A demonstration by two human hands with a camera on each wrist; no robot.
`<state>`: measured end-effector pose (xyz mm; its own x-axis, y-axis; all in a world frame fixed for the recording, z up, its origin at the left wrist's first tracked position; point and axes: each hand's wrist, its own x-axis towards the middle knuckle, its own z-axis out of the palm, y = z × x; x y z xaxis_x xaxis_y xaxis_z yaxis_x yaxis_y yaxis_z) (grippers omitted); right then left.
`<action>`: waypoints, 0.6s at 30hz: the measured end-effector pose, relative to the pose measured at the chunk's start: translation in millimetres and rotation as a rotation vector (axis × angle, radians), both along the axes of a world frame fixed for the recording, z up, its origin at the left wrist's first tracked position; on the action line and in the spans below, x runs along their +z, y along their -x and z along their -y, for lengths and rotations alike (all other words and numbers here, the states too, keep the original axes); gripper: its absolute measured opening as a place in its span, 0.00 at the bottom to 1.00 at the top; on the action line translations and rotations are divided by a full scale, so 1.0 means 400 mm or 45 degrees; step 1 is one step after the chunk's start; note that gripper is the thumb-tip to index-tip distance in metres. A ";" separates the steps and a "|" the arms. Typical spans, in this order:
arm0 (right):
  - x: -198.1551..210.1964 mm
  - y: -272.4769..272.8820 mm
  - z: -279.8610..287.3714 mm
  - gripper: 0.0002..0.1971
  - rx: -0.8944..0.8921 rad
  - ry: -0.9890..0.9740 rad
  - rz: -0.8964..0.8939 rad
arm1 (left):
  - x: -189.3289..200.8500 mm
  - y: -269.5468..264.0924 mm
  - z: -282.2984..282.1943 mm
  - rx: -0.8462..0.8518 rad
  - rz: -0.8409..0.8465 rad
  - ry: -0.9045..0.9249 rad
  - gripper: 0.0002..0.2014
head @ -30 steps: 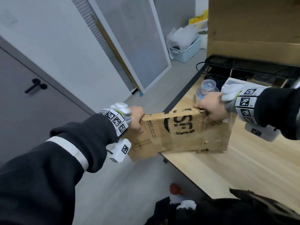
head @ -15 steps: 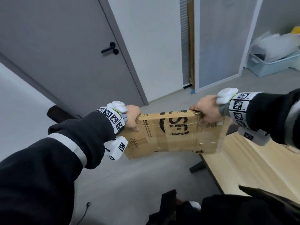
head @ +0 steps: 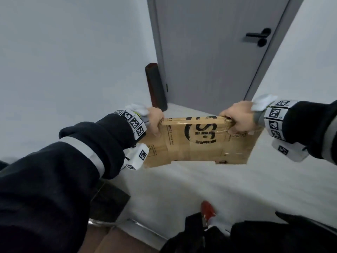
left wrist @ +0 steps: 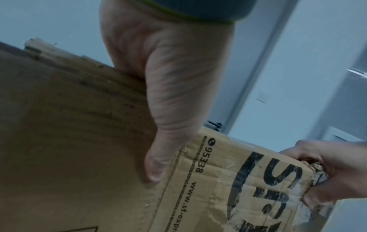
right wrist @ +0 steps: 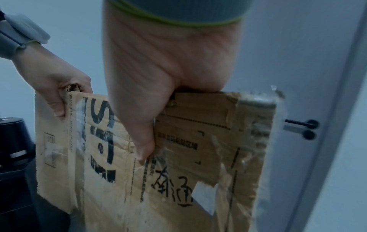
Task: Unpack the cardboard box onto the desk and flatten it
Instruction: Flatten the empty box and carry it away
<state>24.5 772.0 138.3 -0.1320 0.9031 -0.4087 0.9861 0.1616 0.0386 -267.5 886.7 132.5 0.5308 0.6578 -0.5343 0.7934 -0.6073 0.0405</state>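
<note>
1. Above the floor (head: 200, 183), facing the door (head: 209, 52): flattened box (head: 198, 143) hangs upright, long axis L–R btw both hands.
2. My left hand (head: 155, 123) clamps top-left corner; right hand (head: 237, 118) clamps top-right.
3. Surface not in view, so I'd guess setting it down needs a turn.

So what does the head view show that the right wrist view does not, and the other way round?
Only the head view shows both dark sleeves, the wrist bands with square markers, the dark roll standing by the wall, and a red shoe on the floor.

Only the right wrist view shows the handwritten characters and the torn tape on the cardboard.

Both show the flattened cardboard box with its big black print, the left hand and right hand gripping its top edge, and the grey door with its black handle.
</note>
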 end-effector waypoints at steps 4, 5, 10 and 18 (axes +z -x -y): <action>-0.037 0.128 -0.208 0.15 0.216 0.013 0.014 | -0.011 0.166 -0.072 0.216 0.013 0.040 0.16; -0.046 0.161 -0.259 0.14 0.274 0.019 0.019 | -0.020 0.204 -0.094 0.288 0.006 0.056 0.16; -0.098 0.302 -0.529 0.11 0.484 0.046 0.019 | -0.073 0.355 -0.216 0.567 -0.018 0.027 0.15; -0.146 0.472 -0.905 0.18 0.739 0.064 0.054 | -0.076 0.482 -0.438 0.840 -0.209 0.014 0.10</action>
